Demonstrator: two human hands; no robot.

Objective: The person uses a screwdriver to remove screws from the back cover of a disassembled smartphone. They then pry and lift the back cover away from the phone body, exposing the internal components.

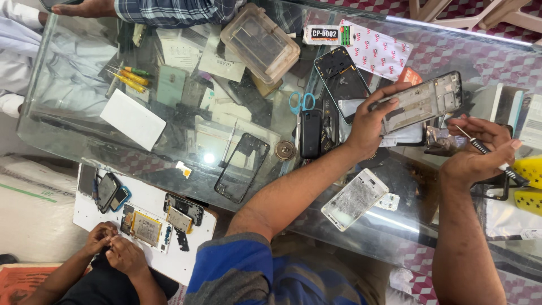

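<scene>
left hand (370, 121) of mine grips a phone frame (423, 101) above the glass counter (68, 113); right hand (477, 152) is closed on a screwdriver (486, 151), just beside the frame.

Left hand (370, 121) grips a bare grey phone frame (423, 101) by its near end, right of centre, lifted over the glass counter (68, 96). Right hand (477, 152), at the right edge, pinches a slim black-and-silver screwdriver (485, 151), its tip just beside the frame's lower corner. Below the hands, a white phone panel (354, 199) lies flat on the glass. In the middle, a black empty phone bezel (243, 168), and above it blue-handled scissors (302, 101). Upper centre, a clear plastic lidded box (259, 42). Upper left, yellow-handled screwdrivers (131, 79). Lower left, another person's hands (113, 245) work beside a white board (152, 200) carrying opened phones.
</scene>
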